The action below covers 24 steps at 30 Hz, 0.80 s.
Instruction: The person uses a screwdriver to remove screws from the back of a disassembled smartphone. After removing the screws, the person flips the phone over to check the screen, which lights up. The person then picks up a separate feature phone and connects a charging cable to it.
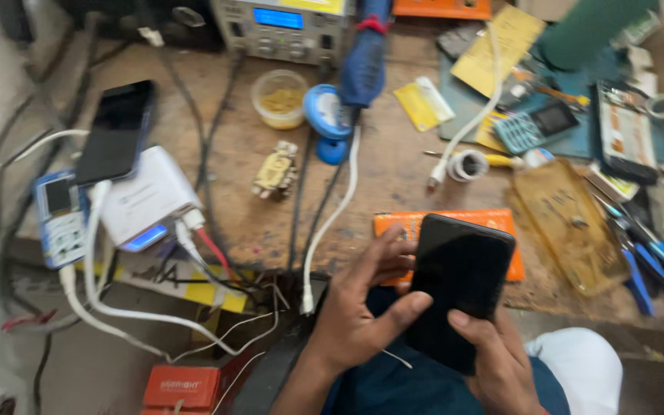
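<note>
Both of my hands hold a black smartphone (455, 288) with a dark screen, low in the middle of the view, above my lap. My left hand (359, 307) grips its left edge, with the thumb lying across the lower screen. My right hand (497, 361) supports it from below on the right, thumb at the bottom edge. An orange flat case (393, 223) lies on the bench edge just behind the phone.
The wooden workbench (393, 165) is cluttered: a black phone (117, 131) resting on a white charger block (151, 196), a blue keypad phone (59, 219), white cables (332, 215), a yellow-filled cup (280, 98), a blue soldering-iron stand (328, 115), blue-handled tools (647, 261) and a bench power supply (282, 27).
</note>
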Each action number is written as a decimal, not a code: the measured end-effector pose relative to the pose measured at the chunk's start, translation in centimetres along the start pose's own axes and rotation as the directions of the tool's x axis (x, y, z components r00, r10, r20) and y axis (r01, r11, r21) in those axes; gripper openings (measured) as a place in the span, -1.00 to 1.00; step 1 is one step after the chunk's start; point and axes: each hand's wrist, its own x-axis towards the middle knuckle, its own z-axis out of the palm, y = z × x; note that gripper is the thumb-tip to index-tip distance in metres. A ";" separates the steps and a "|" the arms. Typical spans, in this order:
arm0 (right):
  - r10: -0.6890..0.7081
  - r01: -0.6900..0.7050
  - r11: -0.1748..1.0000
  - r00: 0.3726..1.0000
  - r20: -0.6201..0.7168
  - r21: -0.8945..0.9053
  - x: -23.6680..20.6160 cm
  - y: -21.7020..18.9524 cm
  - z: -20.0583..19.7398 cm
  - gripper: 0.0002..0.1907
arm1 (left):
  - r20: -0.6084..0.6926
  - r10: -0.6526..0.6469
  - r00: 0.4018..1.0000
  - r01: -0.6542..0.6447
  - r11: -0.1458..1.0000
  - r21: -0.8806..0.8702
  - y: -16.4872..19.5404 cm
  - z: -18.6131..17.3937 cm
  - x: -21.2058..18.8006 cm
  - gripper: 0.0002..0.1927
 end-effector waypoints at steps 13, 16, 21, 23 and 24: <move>-0.246 0.346 0.873 0.921 0.301 -0.344 3.4 0.7 -1.9 -0.03 | 0.035 -0.022 0.999 0.024 0.998 -0.059 1.4 -0.6 0.3 0.00; -0.096 0.250 0.834 0.944 0.316 -0.492 5.9 0.9 -1.5 -0.19 | 0.007 0.007 1.000 -0.007 0.999 -0.036 1.5 -1.0 0.2 0.15; -0.325 0.626 0.551 0.770 0.549 -0.552 2.7 1.7 -1.8 -0.29 | -0.108 0.046 0.993 -0.035 0.994 0.101 1.6 -1.2 -0.2 0.31; -0.308 0.626 0.530 0.771 0.558 -0.572 1.5 1.2 -1.1 -0.31 | -0.084 -0.041 0.996 0.032 0.994 -0.107 1.6 -1.3 -0.4 0.29; -0.291 0.582 0.554 0.805 0.516 -0.595 0.9 0.9 -0.4 -0.30 | -0.069 -0.087 0.994 0.071 0.977 -0.203 1.7 -1.2 -0.5 0.28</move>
